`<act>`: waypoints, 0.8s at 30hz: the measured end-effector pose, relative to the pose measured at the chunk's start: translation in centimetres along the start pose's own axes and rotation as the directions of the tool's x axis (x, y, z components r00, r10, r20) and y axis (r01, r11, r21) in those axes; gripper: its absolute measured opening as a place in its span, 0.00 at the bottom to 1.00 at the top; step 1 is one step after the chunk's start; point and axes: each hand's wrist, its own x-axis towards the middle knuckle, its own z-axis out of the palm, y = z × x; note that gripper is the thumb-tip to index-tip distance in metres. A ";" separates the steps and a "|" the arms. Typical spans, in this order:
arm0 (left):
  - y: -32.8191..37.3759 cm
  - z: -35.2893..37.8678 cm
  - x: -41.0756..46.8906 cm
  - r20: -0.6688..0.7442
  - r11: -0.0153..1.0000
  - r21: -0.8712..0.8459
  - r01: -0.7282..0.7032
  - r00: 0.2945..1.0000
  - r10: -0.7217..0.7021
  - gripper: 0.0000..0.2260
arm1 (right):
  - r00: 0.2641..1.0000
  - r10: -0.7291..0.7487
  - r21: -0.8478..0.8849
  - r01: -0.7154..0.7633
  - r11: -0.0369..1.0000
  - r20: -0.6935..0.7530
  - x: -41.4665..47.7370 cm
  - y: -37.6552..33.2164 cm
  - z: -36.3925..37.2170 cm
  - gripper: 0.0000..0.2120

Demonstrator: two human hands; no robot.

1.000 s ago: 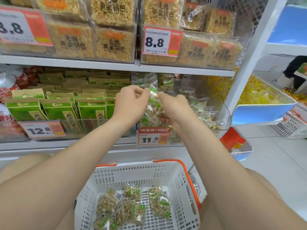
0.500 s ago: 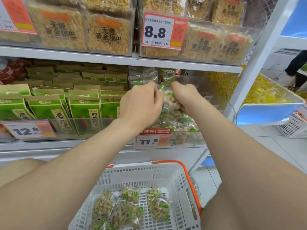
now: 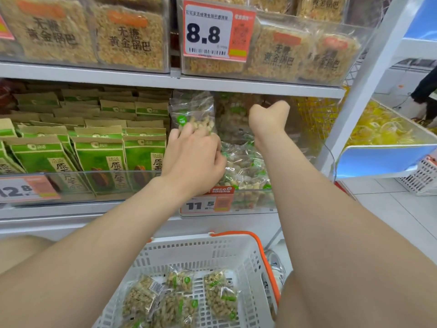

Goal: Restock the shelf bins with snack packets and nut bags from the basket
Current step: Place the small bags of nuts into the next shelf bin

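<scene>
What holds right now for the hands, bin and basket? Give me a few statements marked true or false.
1. The left hand grips a nut bag that stands upright in the bin. True.
2. The basket is empty. False: several nut bags lie in it.
3. The bin's price tag reads 8.8. False: it reads 11.5; the 8.8 tag hangs on the shelf above.
4. The right hand reaches deep into the bin, with its fingers hidden. True.

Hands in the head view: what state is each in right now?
Left hand: grips a clear plastic nut bag with a green label.
Right hand: fingers hidden inside the clear shelf bin; cannot tell.
</scene>
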 end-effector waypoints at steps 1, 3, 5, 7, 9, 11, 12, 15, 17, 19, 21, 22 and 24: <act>0.0 0.0 -0.1 0.002 1.000 0.009 -0.004 1.000 0.004 0.10 | 1.000 -0.030 0.016 0.030 0.999 0.001 0.2 0.2 0.3 0.08; 0.0 -0.1 -0.2 0.007 1.000 0.020 -0.011 1.000 0.010 0.10 | 0.998 -0.052 0.065 0.050 0.997 0.030 0.3 0.4 1.0 0.09; 0.0 -0.2 -0.3 0.016 1.000 0.018 -0.018 1.000 0.017 0.10 | 0.994 -0.057 0.043 0.054 0.998 0.091 0.6 0.8 2.0 0.12; -0.1 -0.2 -0.3 0.022 1.000 0.016 -0.021 1.000 0.020 0.11 | 0.986 -0.074 -0.115 0.092 0.989 0.150 1.0 1.1 2.9 0.11; -0.1 -0.1 -0.3 0.021 0.999 0.030 -0.028 0.999 0.027 0.11 | 0.987 -0.070 -0.328 0.114 0.938 0.145 1.2 1.1 3.2 0.14; -0.2 0.0 -0.2 0.021 0.999 0.038 -0.033 0.999 0.033 0.12 | 0.988 -0.086 -0.392 0.130 0.911 0.128 1.3 1.0 3.0 0.17; -0.2 0.0 -0.2 0.021 0.999 0.037 -0.035 0.999 0.034 0.11 | 0.990 -0.093 -0.407 0.130 0.904 0.109 1.4 1.0 2.8 0.17; -0.2 0.0 -0.3 0.019 0.999 0.028 -0.040 0.999 0.039 0.11 | 0.993 -0.113 -0.455 0.115 0.883 0.032 1.8 1.4 2.3 0.17; -0.1 0.0 -0.4 0.018 0.999 0.015 -0.044 0.999 0.043 0.10 | 0.993 -0.118 -0.458 0.117 0.881 0.027 1.9 1.5 2.0 0.18; -0.2 0.0 -0.4 0.025 0.999 0.003 -0.050 0.998 0.050 0.10 | 0.992 -0.120 -0.476 0.117 0.872 0.023 2.0 1.4 1.7 0.18; -0.2 -0.1 -0.5 0.031 0.998 0.001 -0.056 0.998 0.056 0.10 | 0.990 -0.138 -0.494 0.127 0.860 0.014 1.8 1.3 1.4 0.17; -0.3 -0.1 -0.5 0.032 0.998 -0.001 -0.057 0.998 0.057 0.11 | 0.989 -0.145 -0.505 0.131 0.853 0.012 1.6 1.2 1.3 0.17; -0.3 -0.1 -0.6 0.035 0.998 -0.007 -0.057 0.998 0.058 0.11 | 0.989 -0.142 -0.522 0.138 0.842 0.032 1.5 1.2 1.3 0.18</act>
